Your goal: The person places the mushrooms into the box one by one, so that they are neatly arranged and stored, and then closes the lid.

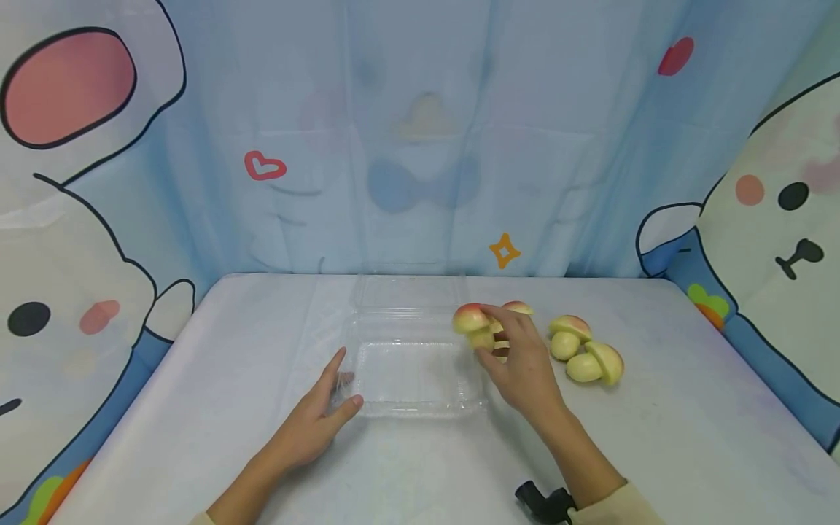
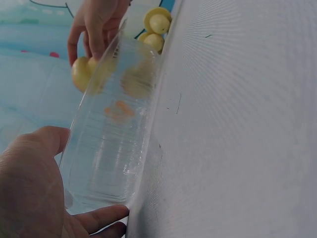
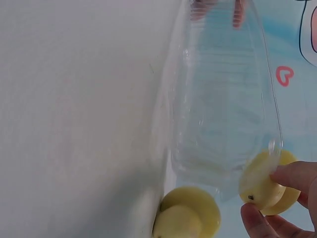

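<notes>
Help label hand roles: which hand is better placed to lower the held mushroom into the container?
Probably the right hand: it grips the mushroom near the right edge of the container, while the left hand is at the opposite side.

Your left hand point(image 1: 308, 426), fingers extended, rested against the left side of a clear container point(image 1: 420, 375) on the counter point(image 1: 407, 477). Your right hand point(image 1: 521, 364) pinched a yellow-and-red mushroom-shaped piece point(image 1: 472, 321) at the container's right edge. Two similar pieces point(image 1: 610, 362) lay farther right; a further piece point(image 1: 518, 307) was partly hidden behind that hand.

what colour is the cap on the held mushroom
The cap is red on top, yellow lower down; clearest in the head view.
</notes>
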Tool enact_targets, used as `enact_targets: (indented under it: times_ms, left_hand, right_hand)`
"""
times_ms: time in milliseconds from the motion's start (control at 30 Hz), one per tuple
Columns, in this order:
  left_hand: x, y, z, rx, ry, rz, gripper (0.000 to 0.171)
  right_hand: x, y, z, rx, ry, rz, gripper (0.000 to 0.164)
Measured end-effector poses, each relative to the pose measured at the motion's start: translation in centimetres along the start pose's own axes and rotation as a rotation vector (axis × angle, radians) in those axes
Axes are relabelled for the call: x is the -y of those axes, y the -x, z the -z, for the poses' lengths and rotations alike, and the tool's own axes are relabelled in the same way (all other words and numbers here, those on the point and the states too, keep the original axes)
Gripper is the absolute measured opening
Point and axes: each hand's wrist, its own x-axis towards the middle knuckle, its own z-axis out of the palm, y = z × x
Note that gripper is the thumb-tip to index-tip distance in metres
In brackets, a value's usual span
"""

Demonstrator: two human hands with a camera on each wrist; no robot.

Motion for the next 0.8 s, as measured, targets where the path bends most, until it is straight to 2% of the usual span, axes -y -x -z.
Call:
enact_targets:
  times_ms: [800]
  left_hand:
    - [-0.2,-0.1,0.1,-0.011,0.004,0.036,0.083]
  right_hand:
    - [2.8,-1.1,-4.8,0.086,-0.072,-0.014,0.061]
